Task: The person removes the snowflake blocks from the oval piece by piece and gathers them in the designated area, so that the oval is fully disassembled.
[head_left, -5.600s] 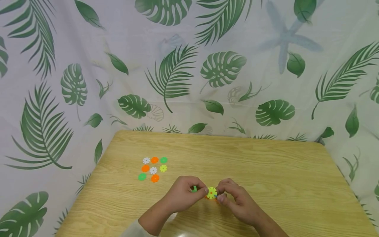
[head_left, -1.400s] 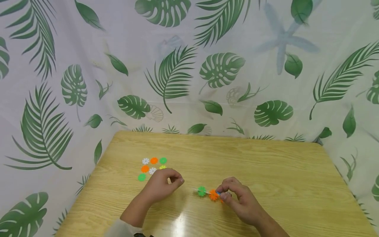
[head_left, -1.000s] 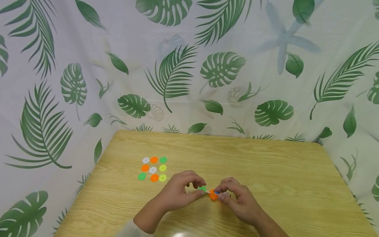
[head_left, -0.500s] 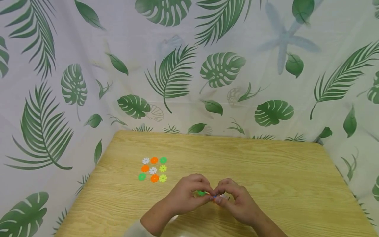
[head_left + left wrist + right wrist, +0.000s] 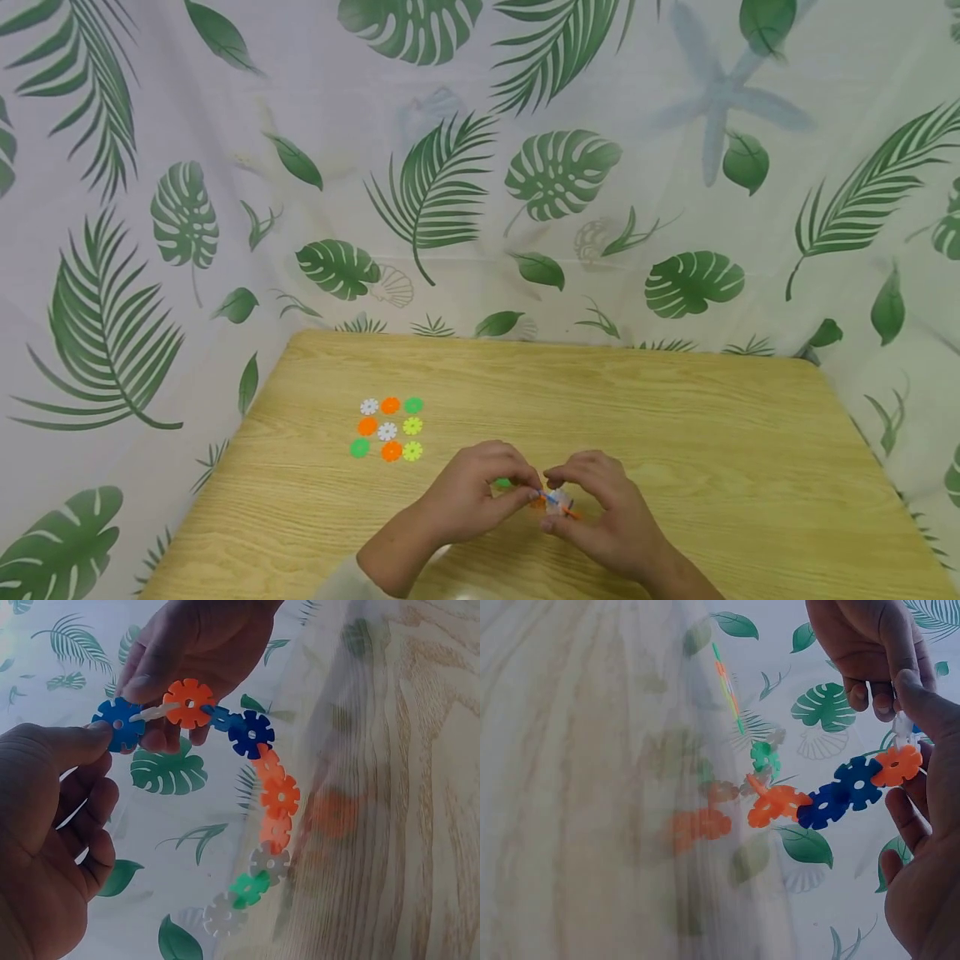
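Observation:
A chain of snowflake discs, slotted plastic building pieces, hangs between the hands. My left hand (image 5: 52, 795) pinches a blue snowflake disc (image 5: 118, 724) at the chain's end between thumb and finger. Around that end, my right hand (image 5: 611, 517) has its thumb and index finger apart, a whitish disc (image 5: 557, 500) showing in the gap. From there the chain runs through an orange disc (image 5: 189, 703), a dark blue disc (image 5: 252, 735), more orange ones, then a white disc (image 5: 270, 862) and a green disc (image 5: 249, 889). The left fingers partly hide the chain in the head view.
On the wooden table (image 5: 637, 417), loose discs lie in rows at the left, among them an orange disc (image 5: 391, 451), a white disc (image 5: 387, 432) and a yellow disc (image 5: 412, 451). A leaf-printed cloth (image 5: 465, 317) hangs behind the table.
My left hand has come from the loose discs to the chain. A yellow disc, earlier between the hands, now lies with the loose ones. My right fingertips have parted from the left's.

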Tool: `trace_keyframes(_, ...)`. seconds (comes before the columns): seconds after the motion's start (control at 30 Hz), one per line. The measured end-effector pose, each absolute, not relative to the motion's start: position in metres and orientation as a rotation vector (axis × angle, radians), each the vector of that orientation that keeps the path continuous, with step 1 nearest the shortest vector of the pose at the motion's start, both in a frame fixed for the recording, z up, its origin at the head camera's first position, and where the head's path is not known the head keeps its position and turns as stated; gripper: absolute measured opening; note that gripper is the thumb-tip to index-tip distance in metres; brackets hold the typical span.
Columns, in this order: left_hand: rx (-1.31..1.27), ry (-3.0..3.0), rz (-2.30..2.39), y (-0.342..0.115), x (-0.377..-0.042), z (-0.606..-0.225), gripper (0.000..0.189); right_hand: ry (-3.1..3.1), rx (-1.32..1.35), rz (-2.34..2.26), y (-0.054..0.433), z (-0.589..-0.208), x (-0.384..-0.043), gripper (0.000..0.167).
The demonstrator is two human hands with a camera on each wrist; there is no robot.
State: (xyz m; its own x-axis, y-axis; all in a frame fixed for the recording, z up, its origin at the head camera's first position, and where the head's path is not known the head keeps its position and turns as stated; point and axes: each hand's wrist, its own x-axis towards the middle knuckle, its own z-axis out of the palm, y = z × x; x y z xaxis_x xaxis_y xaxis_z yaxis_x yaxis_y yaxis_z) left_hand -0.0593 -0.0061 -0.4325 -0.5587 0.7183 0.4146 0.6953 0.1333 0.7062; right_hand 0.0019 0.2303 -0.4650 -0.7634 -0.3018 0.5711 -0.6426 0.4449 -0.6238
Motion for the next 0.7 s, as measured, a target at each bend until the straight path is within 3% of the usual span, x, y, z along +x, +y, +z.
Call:
trace_keyframes(0.13, 1.451, 2.370, 1.444, -0.006, -0.060, -0.432, 0.004, -2.240, 0.794, 1.179, 0.232, -0.470, 0.001, 0.059)
trace_keyframes(0.4, 1.424, 2.367, 1.474, -0.007, -0.060, -0.433, 0.004, -2.117, 0.773, 1.102, 0.230, -0.477, -0.003, 0.040)
trace_keyframes(0.7, 1.431, 2.397, 1.470, -0.008, -0.060, -0.429, 0.004, -2.081, 0.755, 1.066, 0.227, -0.477, -0.004, 0.037)
